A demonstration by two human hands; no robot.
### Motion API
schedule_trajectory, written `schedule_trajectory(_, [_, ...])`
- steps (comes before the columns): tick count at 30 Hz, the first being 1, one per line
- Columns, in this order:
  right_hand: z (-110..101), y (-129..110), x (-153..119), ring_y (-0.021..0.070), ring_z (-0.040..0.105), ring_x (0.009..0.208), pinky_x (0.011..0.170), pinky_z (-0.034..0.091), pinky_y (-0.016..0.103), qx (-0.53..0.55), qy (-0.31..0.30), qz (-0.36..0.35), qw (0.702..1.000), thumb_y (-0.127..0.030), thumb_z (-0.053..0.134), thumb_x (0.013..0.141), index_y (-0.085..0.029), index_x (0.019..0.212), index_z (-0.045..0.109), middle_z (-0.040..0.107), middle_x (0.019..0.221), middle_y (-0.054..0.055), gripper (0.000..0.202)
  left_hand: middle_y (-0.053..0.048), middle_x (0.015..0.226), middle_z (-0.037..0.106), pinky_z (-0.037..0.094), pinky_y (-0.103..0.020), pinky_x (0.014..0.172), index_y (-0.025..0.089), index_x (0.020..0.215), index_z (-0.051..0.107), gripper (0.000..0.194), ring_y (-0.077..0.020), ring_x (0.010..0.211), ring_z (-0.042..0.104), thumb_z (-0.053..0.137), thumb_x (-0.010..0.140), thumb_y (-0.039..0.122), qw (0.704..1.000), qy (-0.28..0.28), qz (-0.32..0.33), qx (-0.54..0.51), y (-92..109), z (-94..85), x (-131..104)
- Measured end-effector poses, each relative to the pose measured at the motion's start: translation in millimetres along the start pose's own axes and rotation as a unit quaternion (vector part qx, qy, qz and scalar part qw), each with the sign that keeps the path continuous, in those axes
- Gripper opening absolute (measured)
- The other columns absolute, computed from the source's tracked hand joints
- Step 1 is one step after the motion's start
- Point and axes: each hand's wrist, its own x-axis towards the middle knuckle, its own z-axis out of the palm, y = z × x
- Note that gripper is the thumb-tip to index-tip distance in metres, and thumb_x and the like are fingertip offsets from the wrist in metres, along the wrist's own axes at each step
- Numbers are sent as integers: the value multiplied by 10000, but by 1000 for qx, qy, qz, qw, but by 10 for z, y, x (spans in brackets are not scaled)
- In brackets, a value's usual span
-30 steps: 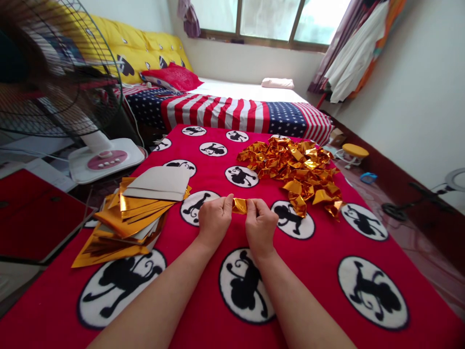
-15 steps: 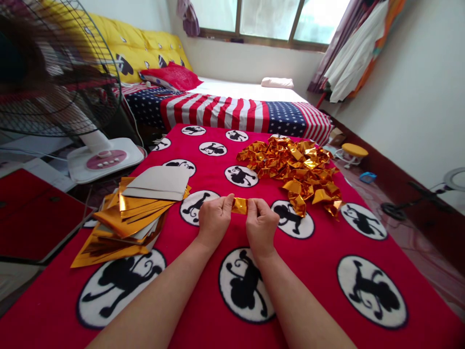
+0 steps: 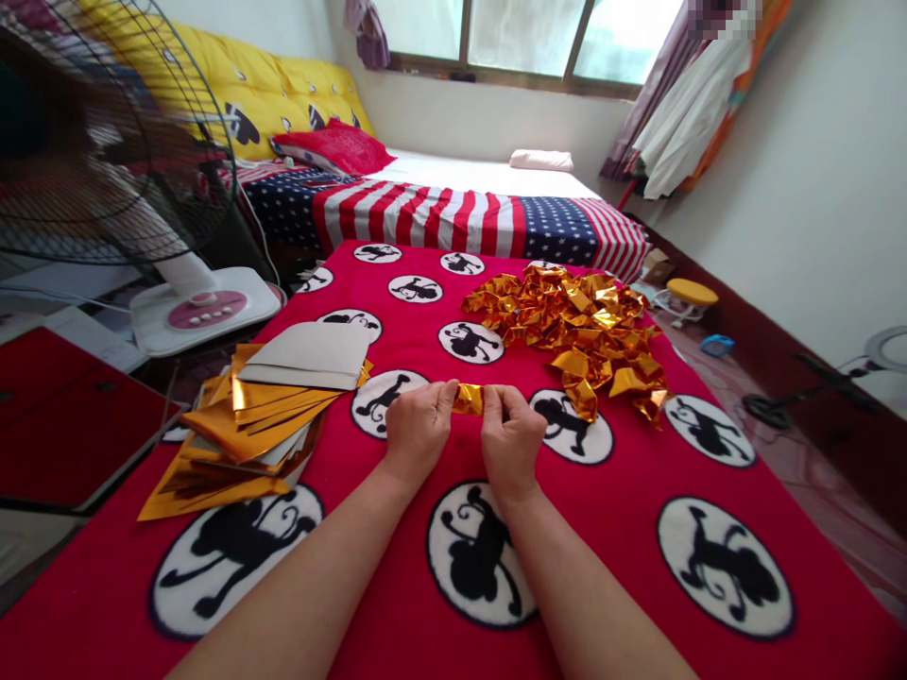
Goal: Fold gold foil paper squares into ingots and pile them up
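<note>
A small piece of gold foil paper is stretched between my two hands above the red cloth. My left hand pinches its left end, fingers curled and thumb on top. The right end is pinched the same way by my right hand. To the left lies a fanned stack of gold foil sheets, with grey-white sheets on top. Beyond my right hand spreads a heap of folded gold foil pieces.
A fan stands left of the cloth, near a red board. Behind the cloth is a bed with a striped cover. A yellow stool and a black stand base are on the floor at right.
</note>
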Motion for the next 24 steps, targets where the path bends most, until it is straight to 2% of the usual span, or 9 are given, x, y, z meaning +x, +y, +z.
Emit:
schedule_trajectory(6, [-3, 1, -5, 131, 557, 599, 602, 397, 236, 38, -6, 7, 999, -315, 504, 922, -171, 791, 646, 626, 673, 2, 241, -46, 606, 626, 216, -293, 559, 167, 652, 613, 431, -136, 558, 495, 391, 962, 366, 1000, 11, 3, 1, -16, 8, 2])
schedule_trajectory(12, [-12, -9, 26, 105, 458, 544, 544, 344, 223, 74, 5, 51, 996, -358, 496, 931, -172, 673, 560, 507, 580, -40, 324, -25, 561, 572, 221, -290, 558, 169, 605, 551, 455, -121, 529, 458, 374, 969, 376, 999, 33, 10, -22, -23, 16, -7])
schedule_trajectory(20, [2, -27, 15, 121, 548, 601, 586, 407, 220, 93, 2, 51, 994, -346, 541, 906, -159, 770, 619, 607, 664, -8, 244, -22, 552, 569, 227, -287, 556, 167, 598, 547, 453, -116, 517, 452, 389, 966, 379, 999, 46, 16, -15, -20, 16, -11])
schedule_trajectory(24, [-7, -40, 23, 112, 514, 567, 573, 391, 221, 63, 21, 33, 997, -329, 547, 897, -163, 717, 607, 578, 618, -19, 252, -34, 589, 606, 240, -288, 563, 164, 621, 574, 433, -124, 547, 495, 397, 965, 359, 998, 46, 35, 0, -9, 18, -14])
